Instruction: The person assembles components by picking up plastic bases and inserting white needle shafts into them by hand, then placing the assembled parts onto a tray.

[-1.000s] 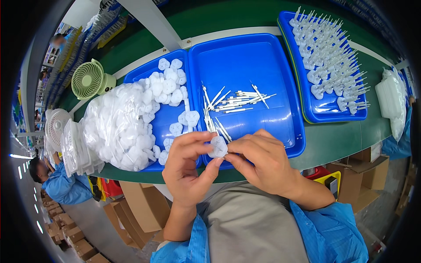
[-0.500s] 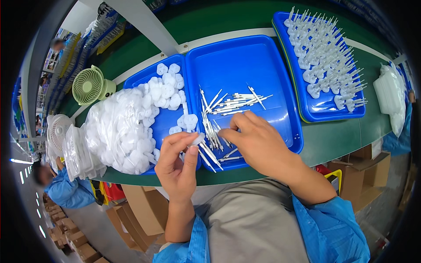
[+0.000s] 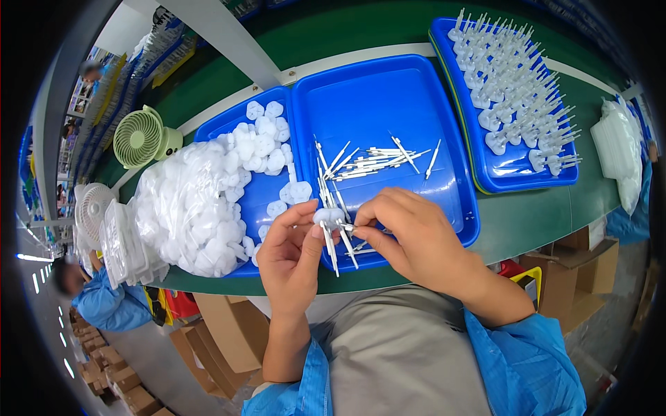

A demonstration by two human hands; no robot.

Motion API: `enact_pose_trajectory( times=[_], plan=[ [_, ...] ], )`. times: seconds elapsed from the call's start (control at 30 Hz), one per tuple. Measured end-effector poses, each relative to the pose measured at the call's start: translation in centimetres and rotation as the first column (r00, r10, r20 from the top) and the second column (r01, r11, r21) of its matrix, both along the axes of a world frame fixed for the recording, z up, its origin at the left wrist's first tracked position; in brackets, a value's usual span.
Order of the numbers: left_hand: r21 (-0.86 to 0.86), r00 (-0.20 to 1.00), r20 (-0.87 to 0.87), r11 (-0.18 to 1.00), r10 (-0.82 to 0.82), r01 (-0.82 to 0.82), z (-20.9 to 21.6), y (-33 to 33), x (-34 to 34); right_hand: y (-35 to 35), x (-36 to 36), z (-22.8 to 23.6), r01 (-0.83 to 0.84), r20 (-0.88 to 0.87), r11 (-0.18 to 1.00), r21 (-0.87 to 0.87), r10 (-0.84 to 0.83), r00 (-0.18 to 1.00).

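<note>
My left hand (image 3: 288, 260) is closed, pinching a small lobed white plastic piece (image 3: 327, 216) between thumb and fingers. Thin white rods (image 3: 347, 248) stick out from that piece toward me. My right hand (image 3: 413, 232) pinches another thin white rod (image 3: 348, 227) by one end, its other end touching or close to the piece's right side. Both hands are over the near part of the middle blue tray (image 3: 368, 97). Loose white rods (image 3: 378, 161) lie in that tray beyond my fingers; some are partly hidden by my hands.
To the left, a blue tray (image 3: 259, 188) carries loose lobed white pieces (image 3: 263, 144) and a clear bag (image 3: 182, 201) full of them. Rows of pieces with upright rods fill the right blue tray (image 3: 510, 182). A green fan (image 3: 139, 137) and plastic-wrapped white packs (image 3: 614, 149) flank the trays.
My left hand has shifted slightly right with the white piece. My right hand now holds a rod against or near it. One rod now lies apart, right of the pile.
</note>
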State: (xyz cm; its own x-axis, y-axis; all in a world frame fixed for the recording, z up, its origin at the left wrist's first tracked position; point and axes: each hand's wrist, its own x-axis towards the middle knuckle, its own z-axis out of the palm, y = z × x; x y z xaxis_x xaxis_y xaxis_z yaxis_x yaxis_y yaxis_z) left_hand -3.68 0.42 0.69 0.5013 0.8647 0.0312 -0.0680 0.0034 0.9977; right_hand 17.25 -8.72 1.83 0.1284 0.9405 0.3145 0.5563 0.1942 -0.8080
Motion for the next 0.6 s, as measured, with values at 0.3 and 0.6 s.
enact_pose_trajectory(
  times=[0.3, 0.6],
  plan=[
    [-0.048, 0.992, -0.059, 0.993, -0.109, 0.107, 0.4, -0.6, 0.4, -0.8, 0.7, 1.0, 0.052, 0.066, 0.999, -0.012, -0.051, 0.997],
    [0.500, 0.888, -0.436, 0.859, 0.144, 0.106, 0.4, 2.5, -2.4, -5.6, 7.1, 1.6, 0.479, 0.177, 0.878, -0.019, -0.469, 0.866]
  ],
)
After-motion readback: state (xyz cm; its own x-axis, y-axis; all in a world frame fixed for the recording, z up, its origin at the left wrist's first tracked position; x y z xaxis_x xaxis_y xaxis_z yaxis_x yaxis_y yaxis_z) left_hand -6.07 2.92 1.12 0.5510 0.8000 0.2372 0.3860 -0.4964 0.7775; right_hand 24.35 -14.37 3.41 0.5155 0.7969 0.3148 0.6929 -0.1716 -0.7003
